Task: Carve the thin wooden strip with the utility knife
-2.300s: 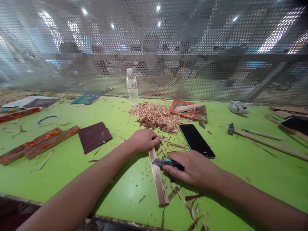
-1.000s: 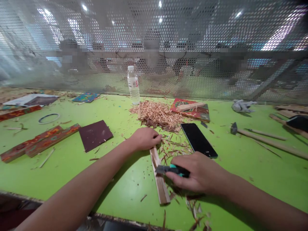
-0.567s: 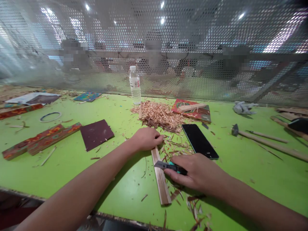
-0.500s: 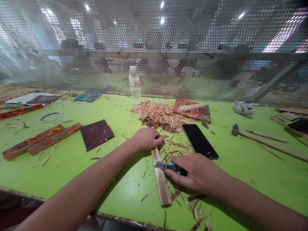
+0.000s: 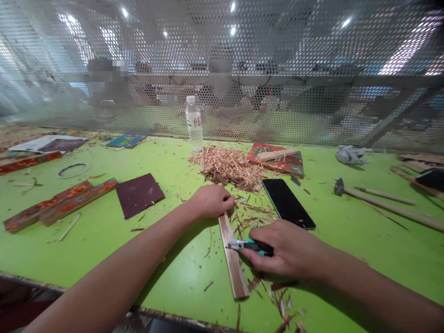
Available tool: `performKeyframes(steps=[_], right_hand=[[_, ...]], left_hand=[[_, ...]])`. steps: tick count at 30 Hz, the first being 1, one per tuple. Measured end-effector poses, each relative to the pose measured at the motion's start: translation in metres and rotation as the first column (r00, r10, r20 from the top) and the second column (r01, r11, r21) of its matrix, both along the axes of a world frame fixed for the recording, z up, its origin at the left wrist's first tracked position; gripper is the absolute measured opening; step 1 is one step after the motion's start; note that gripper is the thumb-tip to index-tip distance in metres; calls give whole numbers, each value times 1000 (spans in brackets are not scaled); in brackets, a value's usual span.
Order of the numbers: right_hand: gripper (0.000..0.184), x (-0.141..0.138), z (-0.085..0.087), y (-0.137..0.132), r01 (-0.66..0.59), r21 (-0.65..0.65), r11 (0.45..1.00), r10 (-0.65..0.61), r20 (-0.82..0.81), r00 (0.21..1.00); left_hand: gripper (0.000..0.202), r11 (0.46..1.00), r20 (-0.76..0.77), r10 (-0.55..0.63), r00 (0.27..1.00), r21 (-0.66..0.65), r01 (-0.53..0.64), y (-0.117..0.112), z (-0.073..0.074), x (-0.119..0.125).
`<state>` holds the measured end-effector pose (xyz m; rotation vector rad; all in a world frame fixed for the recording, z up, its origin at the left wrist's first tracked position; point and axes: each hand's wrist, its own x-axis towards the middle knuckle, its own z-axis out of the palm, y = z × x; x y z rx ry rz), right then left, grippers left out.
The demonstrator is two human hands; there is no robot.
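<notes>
Left hand [image 5: 210,200] curled down on far end of long thin wooden strip [image 5: 233,260], pinning it flat on green table [image 5: 104,240]. Right hand [image 5: 287,249] gripped around teal-black utility knife [image 5: 250,245], blade against strip's edge mid-length. Black phone [image 5: 287,203] just beyond; pile of wood shavings [image 5: 229,167] behind.

The water bottle [image 5: 194,124] at the back of the tabletop [image 5: 173,259] wears a label with red marks. They are too small to read. Nothing else here shows lettering.
</notes>
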<state>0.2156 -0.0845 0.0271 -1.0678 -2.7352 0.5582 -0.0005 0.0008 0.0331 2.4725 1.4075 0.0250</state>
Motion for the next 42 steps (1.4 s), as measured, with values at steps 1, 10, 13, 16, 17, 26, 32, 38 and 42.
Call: performKeyframes(steps=[1, 10, 13, 16, 17, 26, 32, 38, 42], right_hand=[[34, 0, 0, -2, -10, -9, 1000, 10, -2, 1000], [27, -6, 2, -31, -175, -142, 974, 160, -114, 981], [30, -3, 3, -19, -122, -73, 990, 109, -165, 980], [34, -1, 3, -2, -18, -30, 999, 13, -155, 988], [35, 0, 3, 2, 10, -23, 1000, -13, -141, 990], [40, -1, -4, 0, -16, -31, 999, 14, -45, 999], [33, -6, -1, -15, -82, -62, 995, 80, -35, 996], [31, -10, 0, -30, -185, -159, 970, 169, -107, 980], [34, -6, 0, -15, -109, -73, 991, 97, -155, 983]], left_hand=[[50, 1000, 1, 1, 1000, 0, -1, 0, 0, 0], [52, 1000, 10, -1, 1000, 5, 1, 4, -2, -3], [52, 1000, 12, -7, 1000, 9, 7, 2, -1, -3], [53, 1000, 13, -8, 1000, 22, 8, 1, -1, -2], [54, 1000, 11, -6, 1000, 26, 6, 1, -1, -2], [55, 1000, 3, 8, 1000, 26, -8, 0, -2, 0], [54, 1000, 8, 3, 1000, 14, -4, 1, -3, -1], [54, 1000, 21, -3, 1000, 14, 2, 3, -3, -3], [54, 1000, 21, -1, 1000, 16, 1, 2, -3, -2]])
